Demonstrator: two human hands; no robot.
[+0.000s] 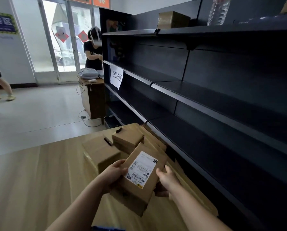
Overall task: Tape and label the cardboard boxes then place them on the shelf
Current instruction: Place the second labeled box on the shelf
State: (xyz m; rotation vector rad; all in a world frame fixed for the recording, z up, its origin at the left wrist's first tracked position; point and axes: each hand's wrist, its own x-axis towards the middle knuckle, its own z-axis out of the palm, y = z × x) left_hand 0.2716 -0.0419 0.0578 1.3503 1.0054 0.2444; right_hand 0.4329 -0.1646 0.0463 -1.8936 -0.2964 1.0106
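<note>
Brown cardboard box with a white printed label (136, 194) sits low in the centre of the frame, lifted just above the light wood-grain surface (31, 172) and tilted, with its labelled face turned up toward you. You have it between both hands. Your left hand (113, 174) grips the left long edge with its fingers wrapped around the side, and your right hand (167, 179) clasps the opposite edge with its fingers curled against the box.

With the label already on, the taping and labelling of this box look finished, so the step in hand is most likely carrying it to the shelf. The dark metal shelving unit (206, 100) fills the right half of the frame, and a white paper sign with handwritten characters (117, 77) hangs from a shelf edge left of centre. One taped brown box (172, 20) sits on the top tier, upper centre.

Next you need to swing the box right and up past a shelf lip, keep it level, and set it down flat before you loosen either grip. Two more plain brown boxes (127, 139) (101, 154) wait on the surface just beyond your hands.
</note>
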